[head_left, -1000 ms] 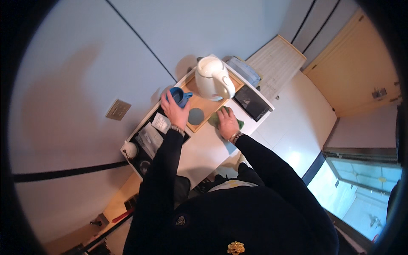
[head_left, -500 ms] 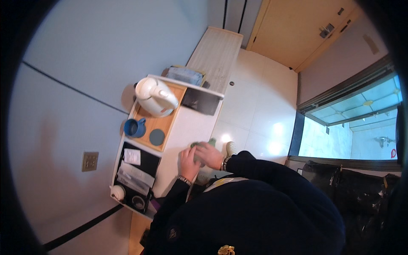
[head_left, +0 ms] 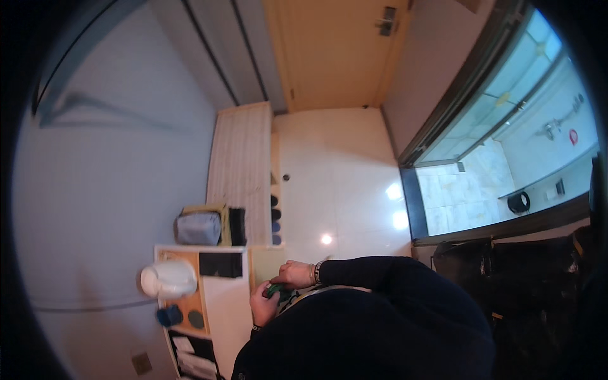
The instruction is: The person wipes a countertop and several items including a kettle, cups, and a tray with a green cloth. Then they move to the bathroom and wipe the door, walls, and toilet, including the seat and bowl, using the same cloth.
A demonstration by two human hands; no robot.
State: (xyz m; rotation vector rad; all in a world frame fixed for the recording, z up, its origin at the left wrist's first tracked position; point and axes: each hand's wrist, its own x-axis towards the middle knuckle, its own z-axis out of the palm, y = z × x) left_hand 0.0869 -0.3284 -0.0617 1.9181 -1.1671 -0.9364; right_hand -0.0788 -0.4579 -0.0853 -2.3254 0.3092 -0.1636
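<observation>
Between the two hands, in front of the person's body: one green cloth, bunched small, partly hidden by the fingers.

Left hand: nearer the white tabletop, thumb and fingers curled closed on the cloth. Right hand: just beyond and to the right of the left hand, fingers bent, fingertips meeting at the cloth; whether they grip it or only touch it, cannot tell. Bracelet at the right wrist.

To the left of the hands, across the tabletop: one wooden tray, bearing one white kettle, upright; one blue mug, just beside the kettle on the near side; one dark round coaster, flat, on the mug's right.

Left of the hands and slightly beyond: one black flat item, beside the tray. Left and nearer the person: one black tray with white papers.

Farther ahead of the hands, leftward: one long pale bench, a grey pouch at its near end. Straight ahead, well apart: pale floor, then one wooden door.

To the right of the hands, well apart: black glossy bags.
</observation>
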